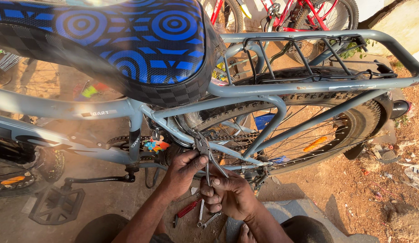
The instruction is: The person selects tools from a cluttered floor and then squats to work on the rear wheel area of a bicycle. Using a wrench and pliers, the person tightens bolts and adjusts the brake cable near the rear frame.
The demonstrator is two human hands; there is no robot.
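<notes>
Steel pliers [203, 147] sat clamped in the right hand [231, 194], left hand [184, 167] pinching beside; a slip could nick the chainstay [227, 150] at twelve o'clock.

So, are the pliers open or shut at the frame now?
Open: the pliers have their handles spread apart between the left hand and the right hand.

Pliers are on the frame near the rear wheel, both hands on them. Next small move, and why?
Probably squeeze the pliers shut and hold. Their tip sits at the grey frame, the left hand is high on the handles, the right hand low, and the handles look spread.
</notes>
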